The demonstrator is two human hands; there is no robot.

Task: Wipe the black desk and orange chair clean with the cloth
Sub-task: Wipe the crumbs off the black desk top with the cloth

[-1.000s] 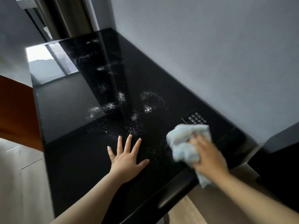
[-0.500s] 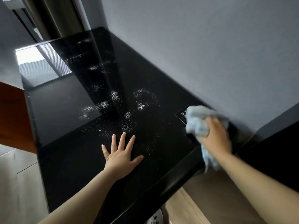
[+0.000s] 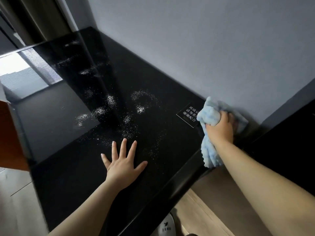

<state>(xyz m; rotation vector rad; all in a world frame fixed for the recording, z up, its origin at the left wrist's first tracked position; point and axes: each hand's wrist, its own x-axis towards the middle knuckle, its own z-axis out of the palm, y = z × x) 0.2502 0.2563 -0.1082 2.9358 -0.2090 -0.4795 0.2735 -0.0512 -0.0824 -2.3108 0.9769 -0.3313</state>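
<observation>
The glossy black desk (image 3: 71,167) fills the middle of the view and runs along a grey wall. Patches of white powder (image 3: 110,101) are scattered over its centre and far end. My right hand (image 3: 219,128) grips a bunched light-blue cloth (image 3: 208,114) at the desk's right end, close to the wall, with a loose tail of cloth hanging over the front edge. My left hand (image 3: 123,160) rests flat on the desk near the front edge, fingers spread. An orange surface (image 3: 10,137) shows at the left edge, mostly cut off.
A small black sign with white characters (image 3: 187,114) lies on the desk just left of the cloth. Black furniture (image 3: 286,142) adjoins the desk at the right. A curtain (image 3: 39,17) hangs beyond the far end. Wood flooring and a white shoe (image 3: 166,226) lie below.
My right hand has carried the cloth from the front of the desk back and to the right, up to the wall corner. My left hand stays flat in place.
</observation>
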